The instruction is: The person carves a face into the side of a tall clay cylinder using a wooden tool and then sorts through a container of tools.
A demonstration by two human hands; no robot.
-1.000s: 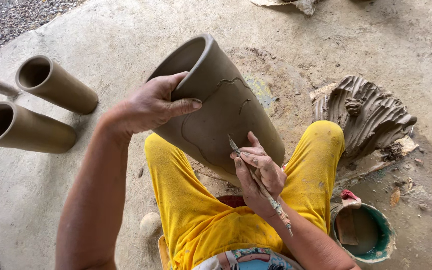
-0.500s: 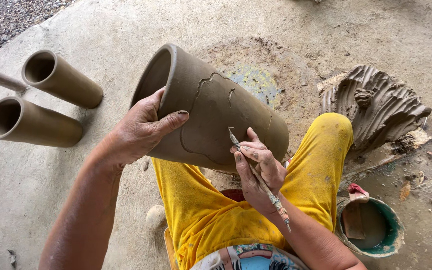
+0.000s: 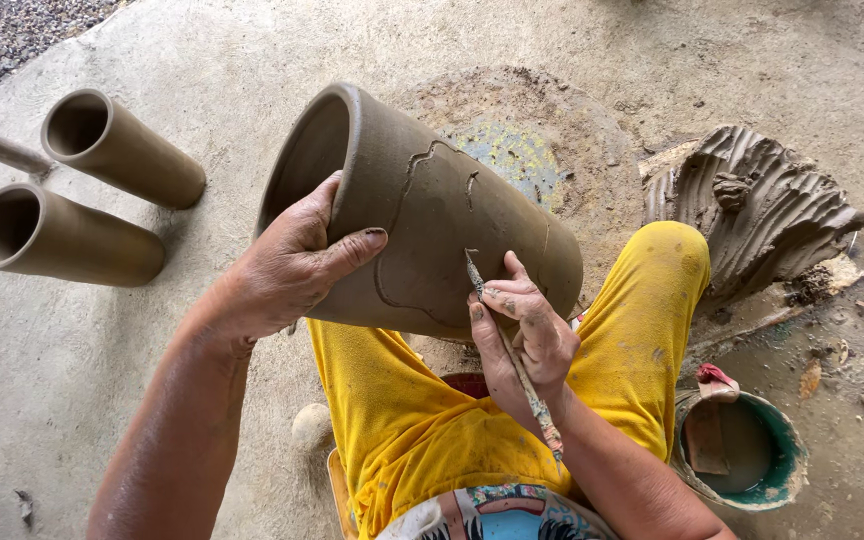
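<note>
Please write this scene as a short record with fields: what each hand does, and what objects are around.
Left hand: grips the rim of a large unfired clay pot, tilted on the lap.
Right hand: holds a thin carving tool, tip on the pot wall beside incised lines.
Clothing: yellow trousers.
Left side: two clay cylinders lying on the concrete floor.
Right side: ridged lump of wet clay; green bucket.

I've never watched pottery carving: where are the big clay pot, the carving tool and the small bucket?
big clay pot (image 3: 442,210), head view, on its carved side wall.
carving tool (image 3: 512,350), head view, on the shaft's middle.
small bucket (image 3: 787,470), head view, on its green rim.
</note>
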